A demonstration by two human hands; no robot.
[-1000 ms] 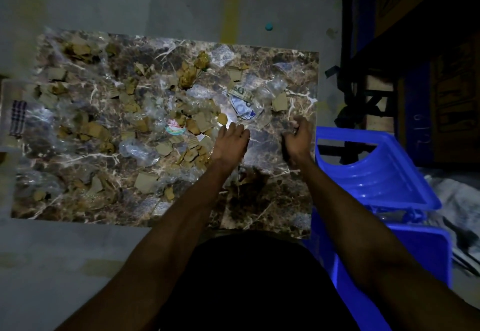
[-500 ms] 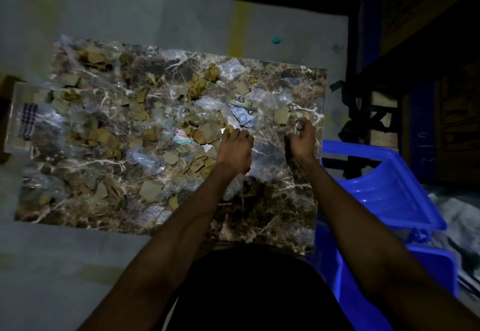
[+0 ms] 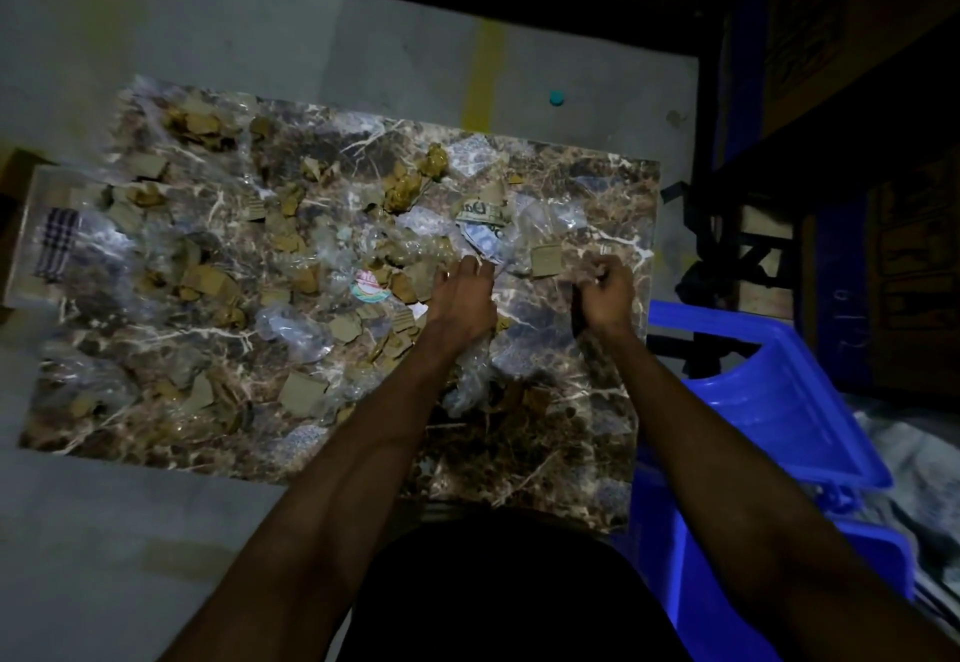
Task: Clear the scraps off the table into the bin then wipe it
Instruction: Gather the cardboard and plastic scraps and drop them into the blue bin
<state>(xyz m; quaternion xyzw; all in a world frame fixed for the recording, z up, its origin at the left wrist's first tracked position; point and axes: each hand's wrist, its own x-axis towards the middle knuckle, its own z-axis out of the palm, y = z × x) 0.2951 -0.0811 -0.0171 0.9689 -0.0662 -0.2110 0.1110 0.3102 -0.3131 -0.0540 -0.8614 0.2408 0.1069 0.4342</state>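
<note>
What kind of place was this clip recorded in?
Probably a storeroom or workshop floor, not a home. A low marble-patterned table strewn with cardboard scraps stands on bare concrete floor with a painted yellow line, beside stacked blue plastic crates.

Marble-patterned table (image 3: 571,453) strewn with cardboard scraps (image 3: 304,394) and clear plastic (image 3: 291,331).

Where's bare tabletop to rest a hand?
Bare marble lies between the left hand and right hand, and along the table near edge beside the blue bin. Left of the left hand, cardboard scraps and plastic wrap crowd it.
</note>
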